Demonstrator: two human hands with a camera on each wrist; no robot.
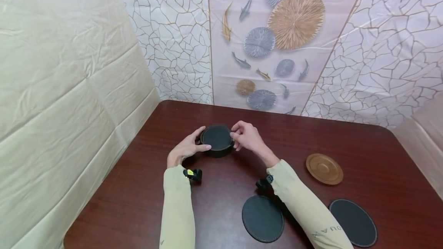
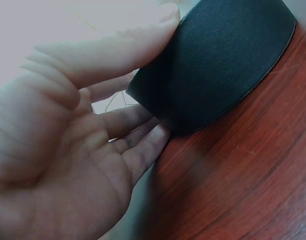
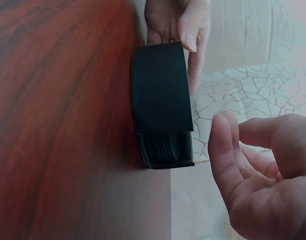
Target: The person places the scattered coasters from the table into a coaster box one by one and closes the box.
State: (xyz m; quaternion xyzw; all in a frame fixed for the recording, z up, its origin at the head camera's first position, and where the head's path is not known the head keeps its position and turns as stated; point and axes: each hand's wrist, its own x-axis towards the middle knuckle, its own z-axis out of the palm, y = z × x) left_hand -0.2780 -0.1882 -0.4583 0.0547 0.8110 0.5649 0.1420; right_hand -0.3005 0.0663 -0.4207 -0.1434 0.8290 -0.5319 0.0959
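Note:
A round black coaster holder (image 1: 216, 152) stands on the table with a black coaster (image 1: 217, 137) showing at its top. My left hand (image 1: 187, 146) grips the holder's left side, thumb at the near rim; the left wrist view shows the fingers reaching round the holder's wall (image 2: 218, 70). Beside the holder's right edge is my right hand (image 1: 246, 137). In the right wrist view the right hand (image 3: 268, 170) has bent fingers, stands apart from the holder and shows nothing held. Stacked coaster edges (image 3: 162, 147) appear through the holder's side opening.
Two black round coasters with stitched edges lie nearer me, one coaster (image 1: 263, 218) between the forearms and another coaster (image 1: 353, 223) right of the right sleeve, which partly covers it. A brown ringed disc (image 1: 324, 169) lies on the right of the dark red table (image 1: 138, 195).

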